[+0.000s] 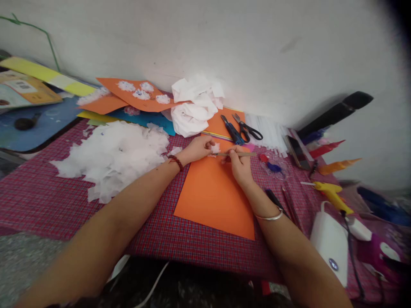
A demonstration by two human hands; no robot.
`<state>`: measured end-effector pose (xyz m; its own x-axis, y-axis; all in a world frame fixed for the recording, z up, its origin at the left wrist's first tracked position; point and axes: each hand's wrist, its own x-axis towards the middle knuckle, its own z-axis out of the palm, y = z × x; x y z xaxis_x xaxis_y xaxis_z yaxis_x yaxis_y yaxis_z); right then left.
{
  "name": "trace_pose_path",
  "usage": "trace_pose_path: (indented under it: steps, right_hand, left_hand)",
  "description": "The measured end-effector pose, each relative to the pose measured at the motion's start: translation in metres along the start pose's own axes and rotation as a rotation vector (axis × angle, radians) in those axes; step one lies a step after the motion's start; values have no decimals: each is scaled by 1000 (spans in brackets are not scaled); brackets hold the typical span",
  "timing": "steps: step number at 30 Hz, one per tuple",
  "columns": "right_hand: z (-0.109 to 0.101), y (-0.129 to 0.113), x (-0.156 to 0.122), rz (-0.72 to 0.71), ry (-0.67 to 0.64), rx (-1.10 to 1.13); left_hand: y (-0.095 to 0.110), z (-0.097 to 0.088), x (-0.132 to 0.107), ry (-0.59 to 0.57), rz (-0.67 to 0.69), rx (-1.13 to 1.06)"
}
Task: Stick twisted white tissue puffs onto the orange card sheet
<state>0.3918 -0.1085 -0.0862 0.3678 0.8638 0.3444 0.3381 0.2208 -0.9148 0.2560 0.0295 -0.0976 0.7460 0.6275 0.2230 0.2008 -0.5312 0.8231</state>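
Note:
Over the far part of an orange paper sheet (213, 192), my left hand (201, 148) is closed in a pinch at a small piece of white tissue paper (215, 149). My right hand (239, 164) grips a thin brownish stick (245, 154), held nearly level. Its left end meets the tissue piece; whether it is a brush or a plain stick is too blurred to tell. A big heap of cut white tissue pieces (118, 149) lies to the left of my left hand. Orange sheets with white tissue puffs (141, 94) lie behind the heap.
Scissors (247, 128) and a blue-handled cutter (233, 130) lie beyond my right hand. Crumpled white tissue (192, 111) rests by the wall. On the right are a phone (297, 152), a yellow glue gun (334, 194) with a cable, and a white box-shaped device (330, 244).

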Motion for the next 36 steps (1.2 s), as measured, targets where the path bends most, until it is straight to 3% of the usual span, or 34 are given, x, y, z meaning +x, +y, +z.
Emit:
trace_pose_path:
  steps: [9,16,22,26,29,32,36]
  right_hand:
    - [1,-1,-4,-172,-75,-360]
    - [14,-14,-17,-506,-361,-1018]
    - [23,-15,-19,-536,-436,-1183]
    - [17,-19,-18,-451,-363,-973]
    - [9,-17,-13,-293,-88,-524]
    - [2,-8,-3,-36,191,-10]
    - [-2,4,8,220,302,347]
  left_hand:
    - [4,2,1,33,-4,-13]
    - [9,-7,-3,231,-162,-389]
    - [2,-8,-8,245,-147,-409]
    - [1,-6,-8,231,-105,-356]
    - [2,-6,-8,220,-78,-334]
    - [0,-6,-7,213,-78,-310]
    - [-7,-6,-5,195,-84,-265]
